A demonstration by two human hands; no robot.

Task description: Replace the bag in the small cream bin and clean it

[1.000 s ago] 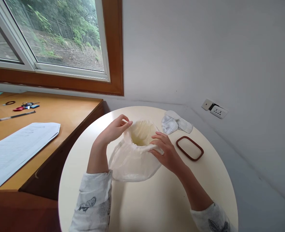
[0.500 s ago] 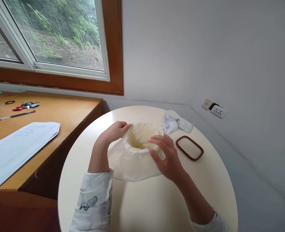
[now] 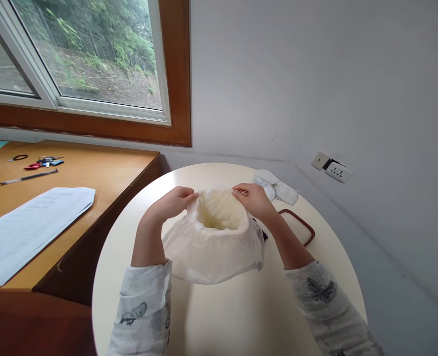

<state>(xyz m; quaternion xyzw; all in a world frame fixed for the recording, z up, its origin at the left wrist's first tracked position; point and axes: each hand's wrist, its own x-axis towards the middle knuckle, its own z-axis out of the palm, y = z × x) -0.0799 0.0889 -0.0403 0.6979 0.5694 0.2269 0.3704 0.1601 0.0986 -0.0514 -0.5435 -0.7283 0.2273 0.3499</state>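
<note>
A white plastic bag (image 3: 215,254) lines a small bin and is folded out over its rim, its skirt spreading around the outside. The bin's body is almost wholly covered; a dark patch (image 3: 260,230) shows at its right side. My left hand (image 3: 174,200) pinches the bag at the left of the rim between thumb and fingers. At the far right of the rim, my right hand (image 3: 254,198) is closed on the bag's edge. To the right, partly behind my right forearm, lies a brown rounded rectangular ring (image 3: 303,222).
The round cream table (image 3: 219,321) stands against the wall. Crumpled white plastic or cloth (image 3: 285,192) lies at its back right. A wooden desk (image 3: 118,168) to the left holds papers (image 3: 44,217), a pen (image 3: 29,177) and keys (image 3: 47,162). A wall socket (image 3: 339,171) is at right.
My right hand has moved from the right front of the rim to its far right and closed on the bag. The bag's right side now hangs lower and wider. My left hand keeps its grip.
</note>
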